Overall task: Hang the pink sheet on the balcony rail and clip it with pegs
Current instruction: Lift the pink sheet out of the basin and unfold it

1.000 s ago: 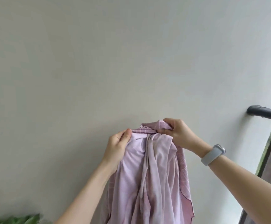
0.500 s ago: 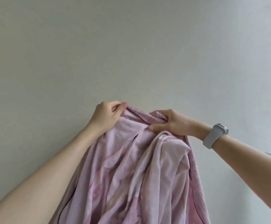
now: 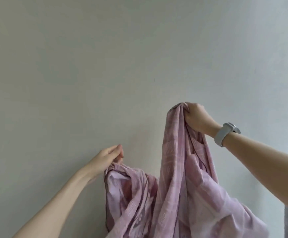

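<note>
While the plain matte wall point(image 3: 105, 66) fills the view, the soft, crumpled pink sheet point(image 3: 177, 194) hangs bunched between both hands. It looks like the unfolding step; next, find an edge and reach the rail, unseen here. Right hand point(image 3: 197, 117) grips a high fold; left hand point(image 3: 108, 158) pinches low.

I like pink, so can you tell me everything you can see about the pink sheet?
The sheet is pale pink, thin woven-looking cloth with a lighter checked pattern and a dark thin edge. It is bunched and crumpled, not spread out, and hangs in front of a plain wall. The right hand grips one bunch up high; the left hand pinches another part lower down. The cloth sags in folds between them, and its bottom runs out of view.
</note>
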A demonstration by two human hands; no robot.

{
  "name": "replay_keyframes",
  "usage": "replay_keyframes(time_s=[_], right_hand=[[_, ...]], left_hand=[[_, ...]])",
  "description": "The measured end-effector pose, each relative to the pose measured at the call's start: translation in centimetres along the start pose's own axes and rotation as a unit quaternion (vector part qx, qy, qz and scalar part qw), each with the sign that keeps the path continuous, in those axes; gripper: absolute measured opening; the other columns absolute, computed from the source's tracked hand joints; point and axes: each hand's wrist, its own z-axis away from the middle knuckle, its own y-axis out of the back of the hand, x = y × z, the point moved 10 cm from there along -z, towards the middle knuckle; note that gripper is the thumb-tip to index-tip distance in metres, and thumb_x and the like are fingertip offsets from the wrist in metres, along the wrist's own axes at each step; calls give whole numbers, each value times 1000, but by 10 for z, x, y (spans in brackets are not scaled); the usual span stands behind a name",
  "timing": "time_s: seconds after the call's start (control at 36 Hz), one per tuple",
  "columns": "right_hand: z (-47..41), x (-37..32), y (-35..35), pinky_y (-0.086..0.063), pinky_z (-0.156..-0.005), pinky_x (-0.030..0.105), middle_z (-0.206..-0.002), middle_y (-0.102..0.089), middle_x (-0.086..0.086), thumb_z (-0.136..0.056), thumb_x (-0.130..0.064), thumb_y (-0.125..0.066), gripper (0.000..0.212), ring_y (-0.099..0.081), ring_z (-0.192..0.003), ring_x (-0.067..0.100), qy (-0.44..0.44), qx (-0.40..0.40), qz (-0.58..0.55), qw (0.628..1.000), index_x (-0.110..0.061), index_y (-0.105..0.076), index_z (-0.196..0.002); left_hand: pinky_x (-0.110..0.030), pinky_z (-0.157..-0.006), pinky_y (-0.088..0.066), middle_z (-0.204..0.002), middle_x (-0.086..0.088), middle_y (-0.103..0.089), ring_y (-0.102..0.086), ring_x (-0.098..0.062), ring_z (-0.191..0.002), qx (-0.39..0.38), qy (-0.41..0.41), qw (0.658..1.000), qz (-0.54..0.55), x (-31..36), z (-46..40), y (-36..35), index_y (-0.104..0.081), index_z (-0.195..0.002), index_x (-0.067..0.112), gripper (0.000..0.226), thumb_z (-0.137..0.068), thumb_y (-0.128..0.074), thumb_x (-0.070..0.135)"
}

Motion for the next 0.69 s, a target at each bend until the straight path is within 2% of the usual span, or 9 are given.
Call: replay_keyframes(time_s=[0.06, 0.14, 0.22, 0.28, 0.36, 0.47, 0.53, 0.61, 0.69], right_hand=[[5, -8, -17, -40, -61, 37, -72, -60, 18, -83, 0, -37, 20, -54, -70, 30, -1, -59, 19, 998, -2, -47, -66], [5, -12, -29, -37, -58, 35, -70, -55, 19, -84, -4, -36, 26, -48, -65, 30, -30, -76, 20, 996, -5, -39, -59], [5, -13, -31, -31, -58, 31, -62, -46, 13, -86, -5, -34, 32, -41, -64, 27, -53, -76, 22, 995, -10, -32, -55], [7, -13, -25, -30, -59, 30, -56, -40, 6, -88, -5, -35, 37, -39, -65, 26, -55, -67, 23, 996, -15, -30, -52], [12, -2, -19, -28, -53, 30, -56, -40, 3, -90, -8, -37, 39, -40, -66, 25, -69, -53, 13, 996, -16, -35, -52], [17, 18, -17, -35, -59, 30, -75, -58, 15, -87, -5, -44, 19, -48, -72, 24, -64, -91, 0, 994, 4, -56, -76], [24, 24, -17, -36, -64, 32, -78, -58, 12, -85, -4, -48, 14, -51, -75, 25, -29, -146, 39, 988, -5, -54, -73], [41, 35, -19, -35, -65, 32, -72, -55, 1, -89, -13, -53, 23, -49, -75, 24, 4, -221, 120, 968, -19, -47, -67], [39, 44, -7, -46, -71, 41, -85, -65, 12, -91, -22, -51, 15, -57, -82, 30, 19, -203, 169, 964, -10, -57, -86]], left_hand=[[-12, -48, -33, -52, 11, -48, -40, -1, -49, -17, 5, 1000, -24, 5, 6, -20, -56, -86, 17, 75, -57, -45, 85], [-8, -65, -39, -70, 19, -59, -51, 9, -65, -95, -19, 994, -58, 14, 22, -81, -57, -106, 26, 96, -40, -42, 95], [-20, -75, -41, -94, 10, -60, -55, -1, -80, -98, -7, 988, -117, 18, 24, -113, -54, -108, 33, 60, -66, -51, 77], [-23, -63, -36, -74, 13, -56, -51, -9, -67, -25, -41, 978, -205, 24, 16, -109, -56, -83, 29, 19, -84, -57, 49], [-31, -59, -33, -54, 8, -44, -42, -15, -56, 13, -55, 972, -228, 14, 5, -101, -43, -57, 22, 37, -93, -48, 26], [-31, -69, -46, -76, -13, -59, -55, -21, -73, 20, 12, 989, -145, -24, -10, -83, -55, -75, 11, 29, -98, -38, 17], [-28, -69, -42, -84, -10, -61, -53, -16, -80, 79, 33, 992, -95, -27, -12, -64, -59, -80, 11, 30, -99, -36, 15], [-24, -75, -38, -90, -5, -59, -49, -13, -89, 159, 0, 987, -15, 0, -11, -35, -55, -75, 20, 32, -99, -35, 22], [-30, -65, -36, -76, -7, -59, -51, -18, -75, 145, -91, 970, -170, 62, -10, -29, -55, -77, 14, 45, -87, -43, 56]])
